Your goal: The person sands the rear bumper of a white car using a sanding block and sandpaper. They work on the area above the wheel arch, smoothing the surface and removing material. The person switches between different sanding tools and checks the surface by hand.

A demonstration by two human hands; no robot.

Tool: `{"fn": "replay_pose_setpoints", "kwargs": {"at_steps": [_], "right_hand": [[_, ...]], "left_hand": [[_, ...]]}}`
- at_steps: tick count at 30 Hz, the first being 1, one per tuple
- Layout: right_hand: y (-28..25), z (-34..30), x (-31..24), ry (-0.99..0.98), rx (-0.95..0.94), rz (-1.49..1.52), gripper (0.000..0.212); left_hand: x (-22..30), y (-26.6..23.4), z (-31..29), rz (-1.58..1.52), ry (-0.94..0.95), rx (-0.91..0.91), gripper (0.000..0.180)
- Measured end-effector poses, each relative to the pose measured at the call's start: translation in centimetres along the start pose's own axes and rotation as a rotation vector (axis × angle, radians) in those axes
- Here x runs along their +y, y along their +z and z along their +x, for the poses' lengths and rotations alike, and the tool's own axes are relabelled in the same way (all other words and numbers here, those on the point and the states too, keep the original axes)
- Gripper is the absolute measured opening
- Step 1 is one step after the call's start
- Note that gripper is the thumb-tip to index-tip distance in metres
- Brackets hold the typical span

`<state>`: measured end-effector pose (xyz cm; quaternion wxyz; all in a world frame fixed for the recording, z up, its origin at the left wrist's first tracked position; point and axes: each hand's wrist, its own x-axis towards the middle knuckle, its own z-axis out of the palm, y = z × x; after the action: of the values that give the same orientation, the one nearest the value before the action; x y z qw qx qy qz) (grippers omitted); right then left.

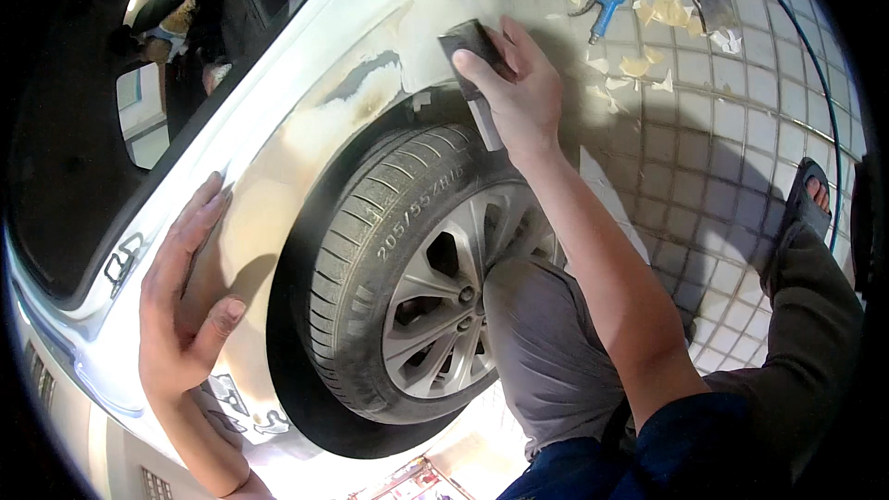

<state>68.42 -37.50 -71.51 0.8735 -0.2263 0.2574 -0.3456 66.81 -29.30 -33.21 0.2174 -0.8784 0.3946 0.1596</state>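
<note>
Dark, rectangular block was gripped by bare right hand at the white, beige-patched car panel; bare left hand was laid open there. Imo, block was best kept flat.

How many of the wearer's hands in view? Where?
2: left hand at the car panel, left of the tire; right hand gripping a dark block above the tire. Neither is hidden.
</note>
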Motion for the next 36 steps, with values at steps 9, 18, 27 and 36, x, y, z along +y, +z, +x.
{"fn": "replay_pose_setpoints", "kwargs": {"at_steps": [9,18,27,36], "right_hand": [[-0.2,-1.5,0.9,-0.006,0.001,-0.127,0.077],[4.6,-5.5,1.1,-0.252,-0.058,-0.505,0.067],[5.4,-2.7,0.0,-0.396,0.075,-0.803,0.05],[6.3,-4.0,-1.4,-0.287,0.063,-0.939,0.042]], "left_hand": [[0.0,-0.1,0.1,0.052,-0.029,-0.021,0.079],[-0.1,0.0,0.2,0.079,-0.05,-0.027,0.08],[0.1,-0.2,0.4,0.067,-0.052,-0.041,0.077],[0.6,-0.6,0.9,0.026,0.01,-0.077,0.07]]}}
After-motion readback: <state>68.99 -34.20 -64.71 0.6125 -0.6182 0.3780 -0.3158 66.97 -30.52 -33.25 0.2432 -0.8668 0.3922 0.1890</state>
